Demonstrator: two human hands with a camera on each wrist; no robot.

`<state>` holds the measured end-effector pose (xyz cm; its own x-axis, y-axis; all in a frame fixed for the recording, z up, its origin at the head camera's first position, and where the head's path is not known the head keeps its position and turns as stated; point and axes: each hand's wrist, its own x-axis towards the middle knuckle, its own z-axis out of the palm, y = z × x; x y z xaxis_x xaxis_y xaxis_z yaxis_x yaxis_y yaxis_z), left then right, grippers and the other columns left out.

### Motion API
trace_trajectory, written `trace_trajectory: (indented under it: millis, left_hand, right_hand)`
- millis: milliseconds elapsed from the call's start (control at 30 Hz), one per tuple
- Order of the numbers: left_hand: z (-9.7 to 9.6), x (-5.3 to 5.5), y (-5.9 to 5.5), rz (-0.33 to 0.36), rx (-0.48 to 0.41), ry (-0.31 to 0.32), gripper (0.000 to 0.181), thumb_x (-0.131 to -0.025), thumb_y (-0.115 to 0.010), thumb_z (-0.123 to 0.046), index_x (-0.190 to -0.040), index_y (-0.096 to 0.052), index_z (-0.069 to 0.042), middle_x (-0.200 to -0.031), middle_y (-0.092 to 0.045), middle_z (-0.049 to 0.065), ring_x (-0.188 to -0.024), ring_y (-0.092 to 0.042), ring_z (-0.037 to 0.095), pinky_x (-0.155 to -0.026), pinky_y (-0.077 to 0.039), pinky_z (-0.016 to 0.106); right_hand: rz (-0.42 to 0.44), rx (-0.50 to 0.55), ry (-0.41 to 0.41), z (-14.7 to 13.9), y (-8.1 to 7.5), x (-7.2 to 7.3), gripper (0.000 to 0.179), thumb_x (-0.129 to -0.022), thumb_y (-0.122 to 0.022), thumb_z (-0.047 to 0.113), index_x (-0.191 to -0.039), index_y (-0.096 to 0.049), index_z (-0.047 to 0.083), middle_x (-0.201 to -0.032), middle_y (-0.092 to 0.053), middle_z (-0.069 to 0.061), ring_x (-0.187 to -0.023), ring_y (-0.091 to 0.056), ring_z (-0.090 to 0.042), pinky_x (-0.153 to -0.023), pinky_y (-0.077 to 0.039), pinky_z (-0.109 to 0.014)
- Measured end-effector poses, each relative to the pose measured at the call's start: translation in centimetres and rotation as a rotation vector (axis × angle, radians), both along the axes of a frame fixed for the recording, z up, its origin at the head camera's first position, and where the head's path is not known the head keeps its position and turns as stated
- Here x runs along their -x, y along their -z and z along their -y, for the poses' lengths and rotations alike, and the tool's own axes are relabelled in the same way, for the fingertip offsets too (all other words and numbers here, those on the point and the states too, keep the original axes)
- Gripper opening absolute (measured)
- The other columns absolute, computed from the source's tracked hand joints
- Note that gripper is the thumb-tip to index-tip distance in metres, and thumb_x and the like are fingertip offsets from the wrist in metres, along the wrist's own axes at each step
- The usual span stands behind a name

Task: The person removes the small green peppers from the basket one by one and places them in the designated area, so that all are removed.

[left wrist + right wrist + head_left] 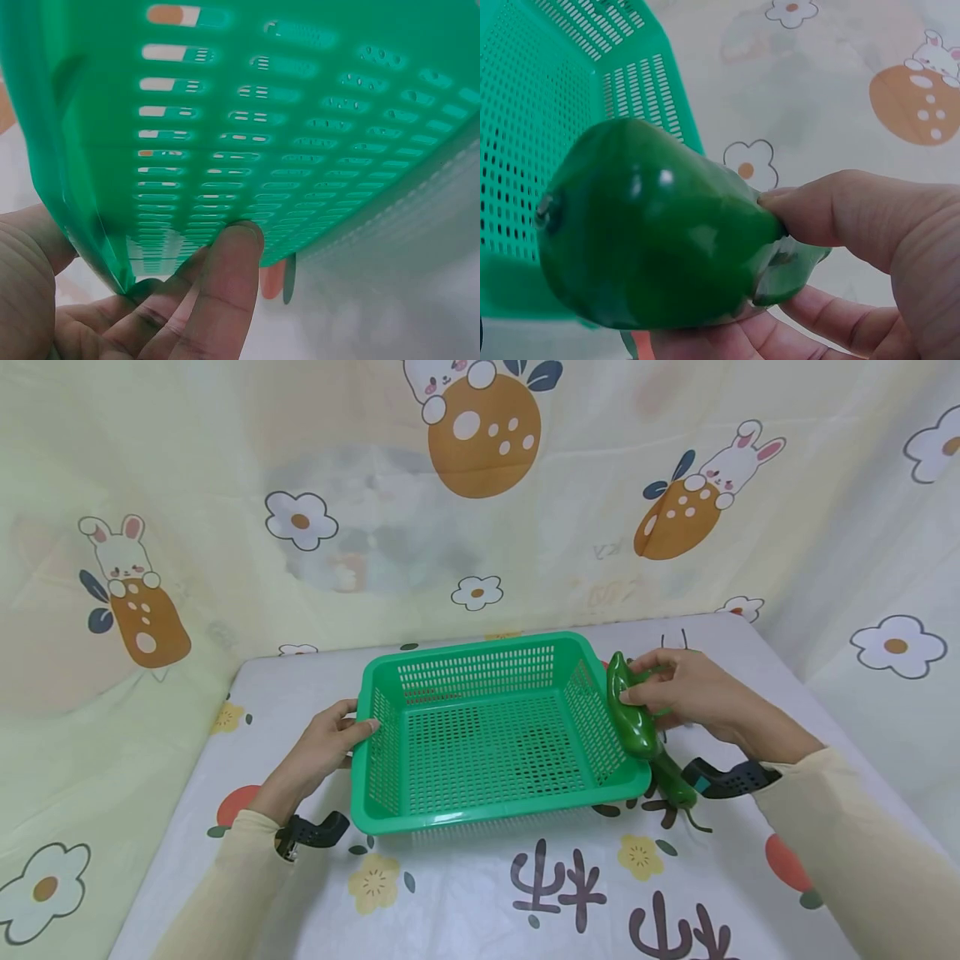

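Observation:
In the head view, a green plastic basket (487,752) with slotted walls stands in the middle of the table, its inside bare. My left hand (322,752) grips its left rim, thumb over the edge; the left wrist view shows fingers (229,277) against the outer wall. At the basket's right rim my right hand (682,689) holds a shiny green pepper (633,727) between thumb and fingers. That pepper (660,225) fills much of the right wrist view. Below the hand a slimmer green pepper (675,785) with a curved stem shows, its upper part hidden.
The table (450,902) wears a white cloth printed with flowers and dark characters. A patterned curtain (375,460) rises behind it and at both sides. Each wrist carries a black strap-mounted device (727,779).

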<state>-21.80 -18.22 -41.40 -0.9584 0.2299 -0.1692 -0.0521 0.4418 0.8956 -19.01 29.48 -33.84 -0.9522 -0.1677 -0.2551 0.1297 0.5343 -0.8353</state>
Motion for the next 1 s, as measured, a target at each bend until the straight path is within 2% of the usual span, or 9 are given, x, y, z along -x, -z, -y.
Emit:
trace_trajectory:
  millis: [233,500,667,1000]
  left_hand:
    - [0.1,0.1,0.1,0.000,-0.006,-0.001,0.055,-0.109,-0.057,-0.022,-0.154,-0.038,0.002,-0.129,-0.064,0.029,-0.101,-0.075,0.031,-0.086,-0.063,0.050]
    - [0.1,0.0,0.0,0.000,-0.008,-0.001,0.055,-0.109,-0.057,-0.022,-0.154,-0.038,0.002,-0.130,-0.064,0.029,-0.102,-0.075,0.031,-0.086,-0.064,0.049]
    - [0.1,0.0,0.0,0.001,-0.009,0.002,0.055,-0.109,-0.057,-0.022,-0.154,-0.038,0.002,-0.130,-0.064,0.029,-0.102,-0.075,0.031,-0.085,-0.064,0.049]
    - [0.1,0.0,0.0,0.003,-0.014,0.001,0.055,-0.109,-0.057,-0.022,-0.154,-0.039,0.002,-0.128,-0.065,0.029,-0.099,-0.075,0.029,-0.083,-0.064,0.046]
  right_hand:
    - [0.003,-0.017,0.032,-1.6,0.3,-0.4,0.065,-0.098,-0.073,0.024,-0.147,-0.042,-0.006,-0.122,-0.061,-0.021,-0.089,-0.067,-0.026,-0.077,-0.065,-0.040]
    - [0.017,-0.015,0.043,-3.0,0.7,-0.9,0.068,-0.099,-0.071,0.022,-0.150,-0.037,-0.008,-0.125,-0.060,-0.024,-0.091,-0.066,-0.027,-0.080,-0.065,-0.045]
    - [0.017,-0.033,0.041,-3.8,1.1,-1.1,0.068,-0.101,-0.068,0.020,-0.150,-0.034,-0.012,-0.126,-0.061,-0.025,-0.091,-0.069,-0.025,-0.081,-0.065,-0.046]
    - [0.044,-0.060,0.069,-5.4,2.4,-1.3,0.068,-0.101,-0.068,0.023,-0.150,-0.036,-0.012,-0.123,-0.062,-0.024,-0.092,-0.070,-0.024,-0.082,-0.065,-0.048]
